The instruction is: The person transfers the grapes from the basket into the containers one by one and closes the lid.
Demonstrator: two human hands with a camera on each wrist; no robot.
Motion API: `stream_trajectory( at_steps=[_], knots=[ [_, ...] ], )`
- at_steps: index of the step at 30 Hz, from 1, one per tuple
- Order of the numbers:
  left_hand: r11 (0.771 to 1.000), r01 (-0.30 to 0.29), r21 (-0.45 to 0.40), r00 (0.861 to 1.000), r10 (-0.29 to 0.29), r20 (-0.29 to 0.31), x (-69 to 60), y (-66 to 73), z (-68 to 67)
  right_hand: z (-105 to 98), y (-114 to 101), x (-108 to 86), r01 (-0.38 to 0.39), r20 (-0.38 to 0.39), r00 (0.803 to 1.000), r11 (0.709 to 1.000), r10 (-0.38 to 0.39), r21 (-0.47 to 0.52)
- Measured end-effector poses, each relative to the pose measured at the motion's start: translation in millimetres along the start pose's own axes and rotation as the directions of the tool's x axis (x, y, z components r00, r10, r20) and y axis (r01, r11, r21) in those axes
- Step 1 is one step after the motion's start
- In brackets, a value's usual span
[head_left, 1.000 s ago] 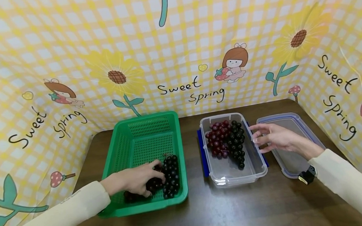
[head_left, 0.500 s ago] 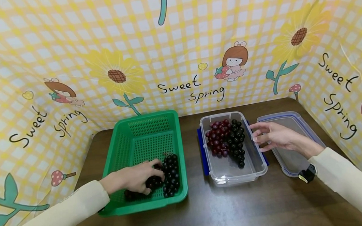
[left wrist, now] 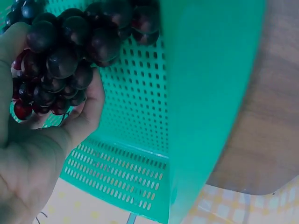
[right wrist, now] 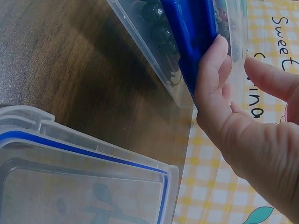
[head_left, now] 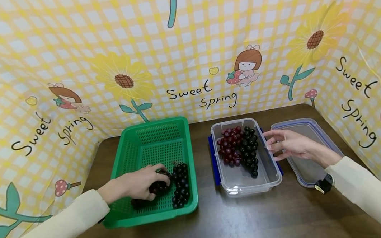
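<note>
Here was your left hand [head_left: 134, 185], down inside the green basket [head_left: 160, 129] by the table's left edge, its grip curled round a bunch of dark grapes [head_left: 160, 187]! Your left wrist view had it close up: thumb and fingers bent in from opposite sides, reddish berries showing among the nearly black ones. Just to the right lay a bunch of black grapes [head_left: 181, 187], hard by the basket's right wall and near its front right corner. More dark fruit [head_left: 138, 204] peeked out below your palm, and whether it belonged to the held bunch, you couldn't tell.

Over to your right hand [head_left: 289, 145]! Its grip was loose, thumb set apart, fingers gently bent, the tips against a blue clip [right wrist: 191, 28] on the clear box [head_left: 237, 179], a touch rather than a clasp. Inside that box, red grapes [head_left: 229, 147] sat left and a second black bunch [head_left: 249, 152] sat right, side by side toward the far end. The blue-edged lid [head_left: 306, 168] lay toward the table's right edge, your wrist crossing above it. And along the table's [head_left: 196, 230] back edge rose the yellow checked cloth [head_left: 193, 47], printed "Sweet Spring".
</note>
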State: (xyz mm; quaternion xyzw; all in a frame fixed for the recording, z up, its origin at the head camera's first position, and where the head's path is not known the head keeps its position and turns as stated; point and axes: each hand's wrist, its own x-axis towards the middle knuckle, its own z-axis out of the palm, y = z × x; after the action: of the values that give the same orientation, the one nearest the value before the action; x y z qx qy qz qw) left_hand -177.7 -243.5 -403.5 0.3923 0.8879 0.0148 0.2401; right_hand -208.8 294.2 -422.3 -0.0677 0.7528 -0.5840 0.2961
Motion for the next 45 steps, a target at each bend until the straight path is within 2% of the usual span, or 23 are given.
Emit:
stream_trajectory(
  at_steps=[11,20,29,38,41,45],
  knots=[
    [1.000,0.010,0.029,0.997,-0.008,-0.082,-6.3,0.9,-18.3,-0.9,-0.3,0.2,-0.005,-0.011,1.000,1.000,0.005,-0.007],
    [0.998,-0.012,0.063,0.989,0.021,-0.146,-7.1,9.1,-39.0,-1.1,0.9,-0.1,-0.002,-0.011,1.000,1.000,0.002,-0.009],
    [0.997,-0.006,0.081,0.987,0.019,-0.160,-3.2,19.8,-60.9,-1.1,2.4,0.6,0.000,-0.007,1.000,1.000,0.000,-0.010],
    [0.988,-0.067,0.142,0.977,0.094,-0.191,-0.2,35.3,-91.2,-0.5,-0.9,-0.6,-0.005,-0.008,1.000,1.000,0.004,-0.015],
    [0.985,-0.098,0.143,0.970,0.127,-0.208,3.8,46.8,-101.9,-0.4,-1.4,-1.0,-0.003,-0.007,1.000,1.000,0.003,-0.014],
    [0.977,-0.171,0.125,0.958,0.194,-0.210,13.8,67.8,-112.9,-0.4,-0.8,-0.1,-0.005,-0.001,1.000,1.000,0.005,-0.013]
  ],
)
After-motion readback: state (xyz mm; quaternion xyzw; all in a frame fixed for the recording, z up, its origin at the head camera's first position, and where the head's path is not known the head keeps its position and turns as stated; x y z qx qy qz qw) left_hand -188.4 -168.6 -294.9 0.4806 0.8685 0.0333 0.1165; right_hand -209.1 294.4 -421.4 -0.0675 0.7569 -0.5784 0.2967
